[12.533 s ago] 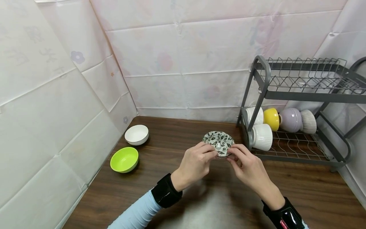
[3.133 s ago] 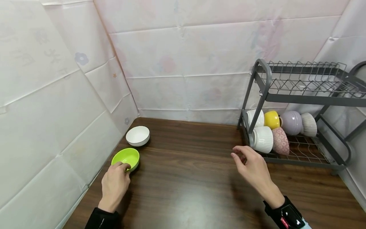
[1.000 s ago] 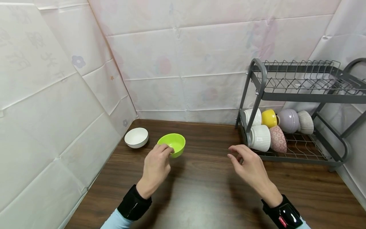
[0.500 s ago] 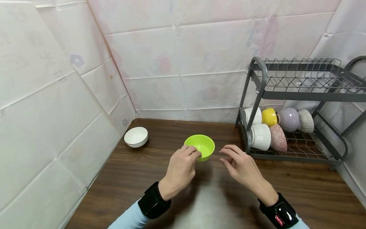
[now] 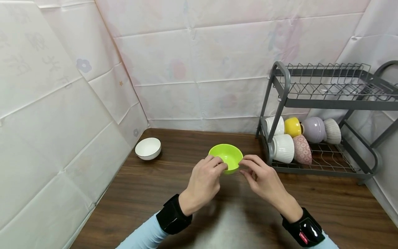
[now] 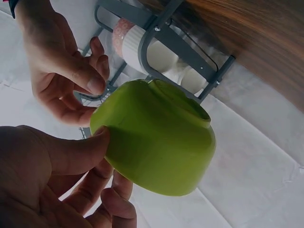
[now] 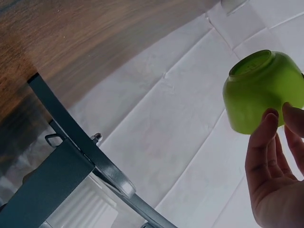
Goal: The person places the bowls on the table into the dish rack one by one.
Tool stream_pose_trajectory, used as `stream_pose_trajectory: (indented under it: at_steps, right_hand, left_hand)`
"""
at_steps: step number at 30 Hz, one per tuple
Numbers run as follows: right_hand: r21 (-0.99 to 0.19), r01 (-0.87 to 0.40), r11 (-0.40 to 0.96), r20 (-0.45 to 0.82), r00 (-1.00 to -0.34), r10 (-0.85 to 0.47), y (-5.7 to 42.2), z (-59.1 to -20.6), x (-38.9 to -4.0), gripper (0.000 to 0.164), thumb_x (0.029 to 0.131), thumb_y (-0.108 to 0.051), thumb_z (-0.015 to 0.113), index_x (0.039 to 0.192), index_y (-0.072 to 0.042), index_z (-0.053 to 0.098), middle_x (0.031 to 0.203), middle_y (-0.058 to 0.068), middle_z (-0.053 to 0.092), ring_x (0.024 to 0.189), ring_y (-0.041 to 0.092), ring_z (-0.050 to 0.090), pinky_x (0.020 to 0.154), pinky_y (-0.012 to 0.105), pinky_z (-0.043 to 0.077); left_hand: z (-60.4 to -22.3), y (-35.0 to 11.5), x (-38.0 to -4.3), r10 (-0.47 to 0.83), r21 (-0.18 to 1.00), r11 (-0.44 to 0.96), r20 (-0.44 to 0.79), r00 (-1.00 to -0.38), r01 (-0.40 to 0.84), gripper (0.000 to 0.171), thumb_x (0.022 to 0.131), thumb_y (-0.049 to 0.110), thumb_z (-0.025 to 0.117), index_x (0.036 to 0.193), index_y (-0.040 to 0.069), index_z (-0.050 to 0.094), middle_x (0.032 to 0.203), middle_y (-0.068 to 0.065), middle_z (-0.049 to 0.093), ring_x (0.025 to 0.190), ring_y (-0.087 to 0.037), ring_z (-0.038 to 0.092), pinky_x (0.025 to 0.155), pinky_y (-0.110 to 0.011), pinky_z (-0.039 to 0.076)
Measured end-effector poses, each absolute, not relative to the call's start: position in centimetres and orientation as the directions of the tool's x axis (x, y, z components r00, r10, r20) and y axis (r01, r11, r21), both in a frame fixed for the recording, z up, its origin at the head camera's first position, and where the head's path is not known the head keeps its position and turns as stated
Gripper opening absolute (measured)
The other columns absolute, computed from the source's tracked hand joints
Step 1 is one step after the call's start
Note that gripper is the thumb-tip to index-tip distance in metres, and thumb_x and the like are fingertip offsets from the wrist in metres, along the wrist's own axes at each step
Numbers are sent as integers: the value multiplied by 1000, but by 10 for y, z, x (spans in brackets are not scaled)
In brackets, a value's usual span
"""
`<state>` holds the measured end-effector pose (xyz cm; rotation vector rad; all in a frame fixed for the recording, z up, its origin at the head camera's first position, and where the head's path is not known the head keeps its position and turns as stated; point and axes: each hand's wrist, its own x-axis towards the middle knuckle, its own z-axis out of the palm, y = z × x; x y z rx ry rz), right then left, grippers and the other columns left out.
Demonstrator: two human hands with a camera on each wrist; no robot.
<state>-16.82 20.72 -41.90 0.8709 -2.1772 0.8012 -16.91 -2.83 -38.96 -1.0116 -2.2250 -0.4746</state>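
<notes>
A lime-green bowl (image 5: 229,155) is held up above the brown table, tilted, its inside facing the head camera. My left hand (image 5: 203,181) pinches its near rim, the thumb (image 6: 78,152) on the outer wall and the fingers on the inner side. My right hand (image 5: 262,176) is at the bowl's right side, fingers loosely bent. Its index fingertip lies right at the rim, and the thumb stands apart below. In the right wrist view the bowl (image 7: 261,92) shows its foot ring, with the right fingertips overlapping its wall.
A white bowl with a dark rim (image 5: 148,148) stands at the table's (image 5: 130,211) back left. At right, a grey two-tier dish rack (image 5: 326,103) holds several bowls on its lower tier, including a pink speckled bowl (image 5: 302,150) and a yellow one (image 5: 293,127). White sheeting covers the walls.
The patterned bowl left my hands, and a pink speckled bowl now sits in the rack. My left hand picked up the green bowl and carried it right, to my right hand.
</notes>
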Motion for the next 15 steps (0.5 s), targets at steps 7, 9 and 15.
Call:
stream_pose_trajectory:
  at_steps: [7, 9, 15]
  right_hand:
    - [-244, -767, 594, 750, -538, -386, 206, -419, -167, 30, 81, 4, 86, 104, -10, 73, 110, 2, 66, 78, 9, 60, 63, 21, 51]
    - [-238, -772, 589, 751, -531, -392, 207, -419, -167, 31, 80, 5, 87, 104, -9, 72, 109, 3, 65, 82, 12, 63, 67, 24, 54]
    - [-239, -789, 566, 756, -517, -402, 209, -419, -166, 16, 93, -6, 81, 106, -4, 72, 109, 6, 65, 93, 19, 67, 80, 27, 57]
  left_hand:
    - [-388, -25, -168, 566, 26, 615, 681, -465, 788, 20, 84, -6, 81, 94, 11, 78, 93, 1, 66, 89, -18, 61, 68, -28, 50]
    - [-389, -24, -168, 566, 29, 611, 684, -461, 791, 20, 86, -8, 79, 94, 11, 78, 94, 1, 66, 89, -18, 61, 69, -28, 51]
    - [-388, -24, -171, 566, 39, 588, 693, -446, 808, 25, 87, -13, 73, 98, 9, 78, 99, -1, 67, 95, -20, 62, 78, -30, 56]
